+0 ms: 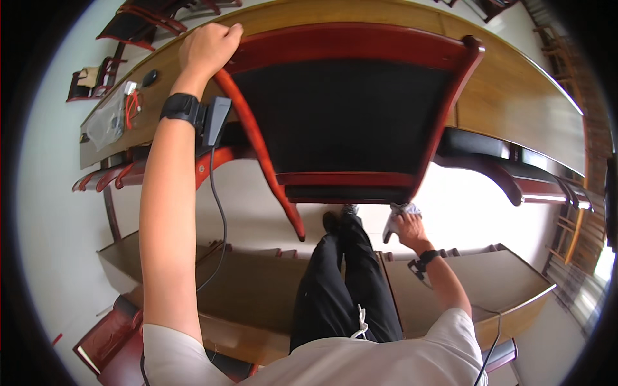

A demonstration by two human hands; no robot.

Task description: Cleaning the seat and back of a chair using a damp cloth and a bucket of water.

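Note:
A red-brown wooden chair (347,40) with a black back panel (347,116) is in front of me, its back toward me. My left hand (209,50) is closed round the top left corner of its backrest. Lower down on the right, my right hand (409,228) presses a whitish-grey cloth (404,209) against the lower end of the chair's right post, which the cloth partly covers. The left post (293,215) shows bare down to its dark tip. Both wrists wear black bands, and a grey device (217,121) with a cable sits by the left one.
Behind the chair runs a long wooden table (515,83), with other chairs (508,174) along its near side. A clear plastic bag (106,122), a red cable (132,106) and a black mouse (150,78) lie at its left. Another table (257,283) stands close behind my legs.

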